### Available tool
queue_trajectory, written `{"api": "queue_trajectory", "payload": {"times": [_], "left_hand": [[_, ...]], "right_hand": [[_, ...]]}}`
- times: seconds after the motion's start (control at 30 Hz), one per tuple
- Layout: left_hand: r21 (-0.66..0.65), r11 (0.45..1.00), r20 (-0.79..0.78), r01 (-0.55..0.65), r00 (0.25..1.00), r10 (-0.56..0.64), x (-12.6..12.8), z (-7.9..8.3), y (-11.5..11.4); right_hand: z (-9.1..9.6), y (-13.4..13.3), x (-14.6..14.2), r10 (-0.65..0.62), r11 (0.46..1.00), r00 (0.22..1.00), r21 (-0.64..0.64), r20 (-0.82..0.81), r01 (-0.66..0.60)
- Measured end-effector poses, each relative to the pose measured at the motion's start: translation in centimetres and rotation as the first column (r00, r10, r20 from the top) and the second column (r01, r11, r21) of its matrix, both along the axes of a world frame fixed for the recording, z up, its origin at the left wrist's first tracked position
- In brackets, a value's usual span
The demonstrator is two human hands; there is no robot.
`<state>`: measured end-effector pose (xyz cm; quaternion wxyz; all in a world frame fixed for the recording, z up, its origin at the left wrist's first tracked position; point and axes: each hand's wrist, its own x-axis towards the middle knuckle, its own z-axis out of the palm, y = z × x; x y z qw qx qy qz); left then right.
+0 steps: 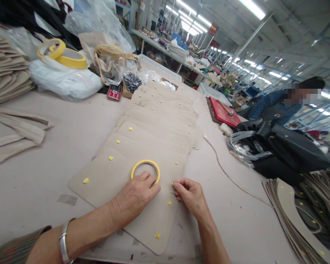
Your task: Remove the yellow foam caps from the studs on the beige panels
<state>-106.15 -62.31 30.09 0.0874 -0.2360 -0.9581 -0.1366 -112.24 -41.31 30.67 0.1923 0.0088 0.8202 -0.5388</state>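
A row of overlapping beige panels (154, 121) lies across the table, each with small yellow tape bits and metal studs. My left hand (136, 196) rests on the nearest panel (104, 179), fingers curled over the rim of a small yellow tape roll (145, 169). My right hand (189, 194) pinches at a small metal stud (172, 184) on the panel's right edge, fingers pressed together. A silver bangle (63, 244) sits on my left wrist.
Stacked beige pieces (5, 73) and strips lie at the left, with big yellow tape rolls (63, 55) on plastic bags. A red phone (114, 91), a red mat with a hammer (224, 112), black bags (286, 150) and a seated person (286, 106) are at the right.
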Motion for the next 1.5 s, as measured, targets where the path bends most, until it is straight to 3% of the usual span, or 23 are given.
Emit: {"api": "queue_trajectory", "payload": {"times": [0.1,0.27,0.43,0.57,0.63,0.8,1.03,1.17,1.4,1.5], "left_hand": [[0.017,1.0,0.033,-0.001,0.999,0.0,0.3,-0.1,0.2],[0.021,1.0,0.031,-0.004,0.999,0.004,0.3,-0.4,0.0],[0.021,1.0,0.036,-0.001,0.999,0.001,0.4,-0.3,0.0],[0.049,0.999,0.038,0.0,0.999,-0.002,0.3,-0.4,0.0],[0.072,0.997,0.03,0.001,1.0,-0.004,0.3,-0.7,0.1],[0.08,0.997,0.001,-0.022,1.0,0.022,-0.1,-1.1,0.0],[0.028,0.999,-0.069,-0.038,0.997,0.04,-0.8,-0.8,-0.1],[0.08,0.996,-0.061,-0.049,0.997,0.054,-0.4,-0.2,-0.3],[0.275,0.959,-0.104,0.062,0.994,-0.034,0.4,1.3,-1.5],[0.41,0.906,-0.164,0.109,0.985,-0.044,0.9,1.7,-1.7]], "right_hand": [[0.1,-0.3,0.1,0.086,0.984,0.993,0.161,-0.085,-0.071],[0.7,-1.2,0.3,0.206,0.907,0.947,0.411,-0.247,-0.091],[0.3,-0.9,0.5,0.174,0.904,0.949,0.425,-0.263,-0.048],[-0.7,0.5,1.4,0.022,0.961,0.968,0.272,-0.251,0.048],[-1.1,0.8,2.0,0.033,0.971,0.957,0.235,-0.287,0.037],[-0.9,-0.4,2.5,0.177,0.911,0.865,0.411,-0.47,0.036],[0.0,-2.6,1.4,0.233,0.809,0.882,0.585,-0.409,0.057],[0.6,-2.3,1.4,0.264,0.824,0.899,0.566,-0.35,-0.022],[2.1,-0.1,3.0,0.367,0.863,0.921,0.419,-0.132,-0.284],[2.6,-0.6,3.7,0.28,0.939,0.907,0.284,-0.314,-0.192]]}}
